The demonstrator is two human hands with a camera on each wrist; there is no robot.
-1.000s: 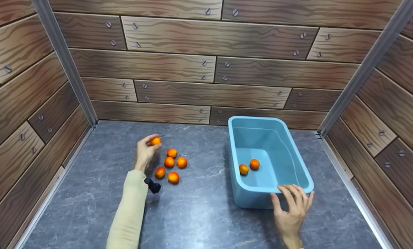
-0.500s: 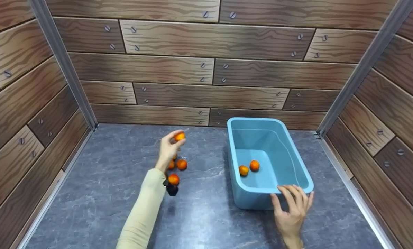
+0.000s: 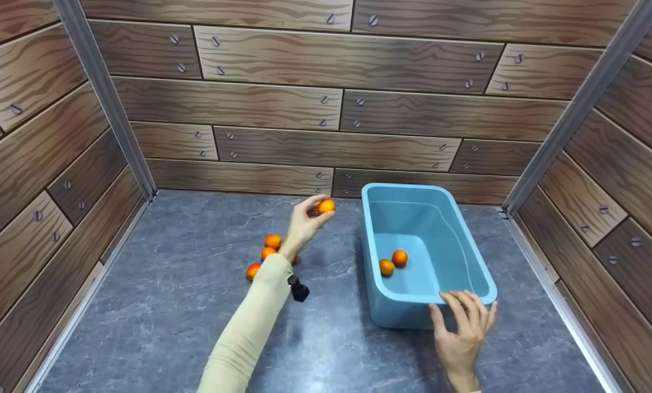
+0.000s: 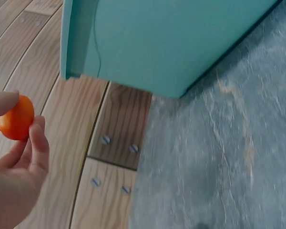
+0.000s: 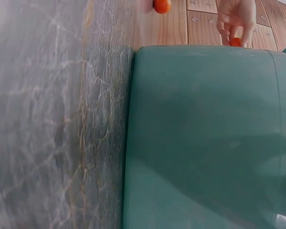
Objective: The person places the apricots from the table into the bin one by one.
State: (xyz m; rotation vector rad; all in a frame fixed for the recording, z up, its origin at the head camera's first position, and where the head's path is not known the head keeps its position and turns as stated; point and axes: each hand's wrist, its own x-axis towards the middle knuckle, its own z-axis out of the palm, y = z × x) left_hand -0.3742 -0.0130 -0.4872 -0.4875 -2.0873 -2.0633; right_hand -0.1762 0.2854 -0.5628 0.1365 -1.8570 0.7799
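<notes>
My left hand (image 3: 303, 222) pinches a small orange (image 3: 326, 206) between thumb and fingers, in the air left of the blue tub (image 3: 430, 299). In the left wrist view the same orange (image 4: 17, 118) shows smooth and slightly oval, with the tub wall (image 4: 143, 43) beyond. At the near right corner, my right hand (image 3: 461, 339) grips the tub's rim, fingers over the edge and thumb against the outer wall. Two oranges (image 3: 399, 257) lie on the tub floor. More small oranges (image 3: 272, 241) sit on the grey surface, partly hidden by the left forearm.
A grey marbled surface (image 3: 140, 305) carries everything. Wood-patterned walls (image 3: 282, 103) close off the back and both sides, with metal posts (image 3: 102, 103) at the corners. The tub stands near the back wall, right of the middle. A dark wrist camera (image 3: 298, 289) hangs from the left sleeve.
My left hand has carried its orange to the right, away from the loose oranges and toward the tub. The right hand and the tub have stayed put.
</notes>
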